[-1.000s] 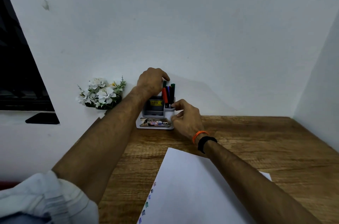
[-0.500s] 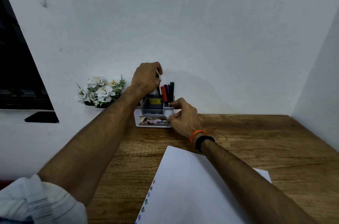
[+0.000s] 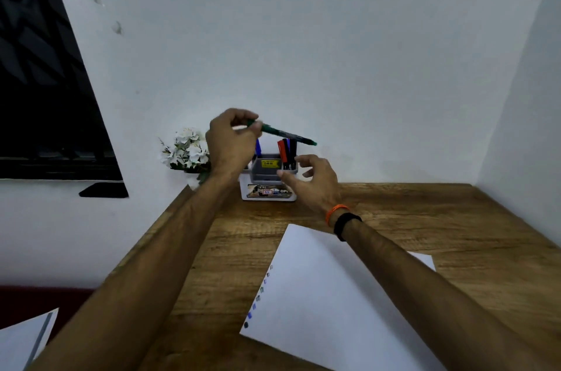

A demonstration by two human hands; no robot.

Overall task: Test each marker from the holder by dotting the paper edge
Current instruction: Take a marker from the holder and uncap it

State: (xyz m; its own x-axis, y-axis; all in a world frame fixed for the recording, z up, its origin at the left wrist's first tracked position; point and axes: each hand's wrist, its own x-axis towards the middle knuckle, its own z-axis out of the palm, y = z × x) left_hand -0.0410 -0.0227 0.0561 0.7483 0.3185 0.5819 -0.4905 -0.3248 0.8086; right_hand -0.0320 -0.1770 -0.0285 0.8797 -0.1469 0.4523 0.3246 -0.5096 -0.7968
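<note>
A green marker (image 3: 283, 133) is held in the air above the holder (image 3: 268, 177), lying nearly level with its far end tilted slightly down to the right. The left hand (image 3: 232, 139) pinches it near its left end, fingers and thumb curled round the barrel, so most of the marker juts out past the hand and over the other markers. The holder is a small grey and white desk organiser with a yellow sticker on its grey upper part and a printed label on its white base; it stands at the back of the wooden bench (image 3: 425, 218), close to the white wall (image 3: 303, 36). In its right compartment stand a red marker (image 3: 281, 150), a blue marker (image 3: 288, 149) and a black marker (image 3: 293, 152), upright and bunched together, and another blue marker (image 3: 258, 148) shows just behind the left hand. The right hand (image 3: 312, 180) hovers just beside the holder's right side, fingers loosely spread and gripping nothing; whether a fingertip touches the holder cannot be told. Its wrist carries an orange band (image 3: 335, 212) and a black band (image 3: 346, 225). Nearer the viewer a white paper sheet (image 3: 334, 310) lies on the bench, with a row of small coloured dots (image 3: 258, 297) along its left edge. White artificial flowers (image 3: 188, 149) sit to the left of the holder against the wall, and a dark window (image 3: 39, 97) fills the far left.
</note>
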